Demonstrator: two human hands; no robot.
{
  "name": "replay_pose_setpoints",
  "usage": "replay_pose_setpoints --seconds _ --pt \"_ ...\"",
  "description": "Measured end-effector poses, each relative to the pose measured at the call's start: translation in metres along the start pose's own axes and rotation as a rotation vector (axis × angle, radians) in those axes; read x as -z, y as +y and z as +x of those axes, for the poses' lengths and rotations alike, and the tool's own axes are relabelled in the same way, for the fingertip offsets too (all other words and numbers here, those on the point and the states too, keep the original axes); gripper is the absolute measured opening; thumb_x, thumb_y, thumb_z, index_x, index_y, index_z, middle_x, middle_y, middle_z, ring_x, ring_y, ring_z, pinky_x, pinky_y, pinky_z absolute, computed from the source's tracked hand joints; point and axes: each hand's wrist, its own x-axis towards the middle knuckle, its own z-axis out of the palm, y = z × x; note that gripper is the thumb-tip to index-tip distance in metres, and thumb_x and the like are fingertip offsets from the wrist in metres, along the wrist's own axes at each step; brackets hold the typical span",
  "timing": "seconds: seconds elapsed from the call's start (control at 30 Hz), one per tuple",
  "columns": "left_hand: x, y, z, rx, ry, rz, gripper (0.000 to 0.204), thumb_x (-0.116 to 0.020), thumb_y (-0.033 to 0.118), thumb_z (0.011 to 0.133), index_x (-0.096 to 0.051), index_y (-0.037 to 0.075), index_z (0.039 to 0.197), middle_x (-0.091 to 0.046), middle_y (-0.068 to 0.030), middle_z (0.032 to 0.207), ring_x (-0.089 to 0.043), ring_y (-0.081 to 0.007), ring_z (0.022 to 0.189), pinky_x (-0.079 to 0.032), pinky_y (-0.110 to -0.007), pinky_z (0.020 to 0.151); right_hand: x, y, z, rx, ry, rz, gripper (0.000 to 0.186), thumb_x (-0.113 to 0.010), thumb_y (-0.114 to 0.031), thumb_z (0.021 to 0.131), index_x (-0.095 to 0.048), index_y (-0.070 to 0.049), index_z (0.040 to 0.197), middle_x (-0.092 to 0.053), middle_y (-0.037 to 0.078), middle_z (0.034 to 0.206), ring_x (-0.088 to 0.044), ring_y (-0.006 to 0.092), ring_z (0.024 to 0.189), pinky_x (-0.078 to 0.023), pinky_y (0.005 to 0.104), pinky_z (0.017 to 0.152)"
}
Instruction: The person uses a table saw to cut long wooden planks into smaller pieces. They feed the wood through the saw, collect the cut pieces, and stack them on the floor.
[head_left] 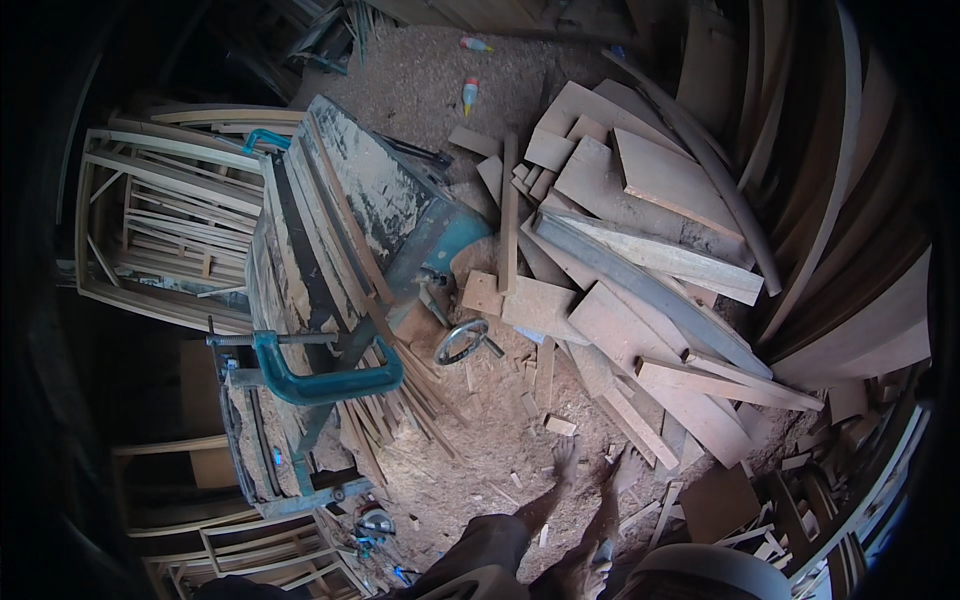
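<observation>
What looks like my right hand hangs low between my knees at the lower edge, dim and partly cut off. I cannot make out whether its fingers hold anything. No left hand shows. My bare feet rest on the sawdust-covered floor. Ahead and to the left stands a worn teal machine with a metal handwheel on its side. A large teal G-clamp sits at its near end, and a smaller teal clamp at its far end. Long wooden strips lie along its top.
Boards and offcuts pile up to the right of the machine. Curved panels lean at the far right. Wooden frames stack at the left. Two small bottles lie at the back. A circular saw-like tool sits near the front left.
</observation>
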Motion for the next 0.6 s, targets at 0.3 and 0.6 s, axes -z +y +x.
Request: replay_pose_setpoints --seconds 0.3,0.6 --pt "0.021 -0.067 -0.066 0.058 -0.025 -0.006 0.031 -0.052 0.028 0.097 -0.060 0.006 0.117 -0.065 -0.0108 0.105 -0.065 -0.0308 0.095 -0.053 -0.039 0.079 -0.010 0.044 0.010 0.132 -0.085 0.033 0.114 -0.068 -0.065 0.075 -0.007 -0.014 0.157 -0.036 0.033 0.145 -0.047 0.0465 0.128 -0.044 0.0560 0.099" --pt "-0.047 -0.179 -0.146 0.247 -0.057 -0.228 0.031 -0.053 0.028 0.097 -0.060 0.005 0.117 -0.065 -0.0116 0.103 -0.065 -0.0316 0.094 -0.053 -0.041 0.079 0.044 0.038 0.013 0.500 -0.007 -0.292 0.088 -0.064 -0.060 0.081 -0.037 -0.006 0.145 -0.061 0.026 0.121 -0.061 0.0403 0.113 -0.049 0.0529 0.093"
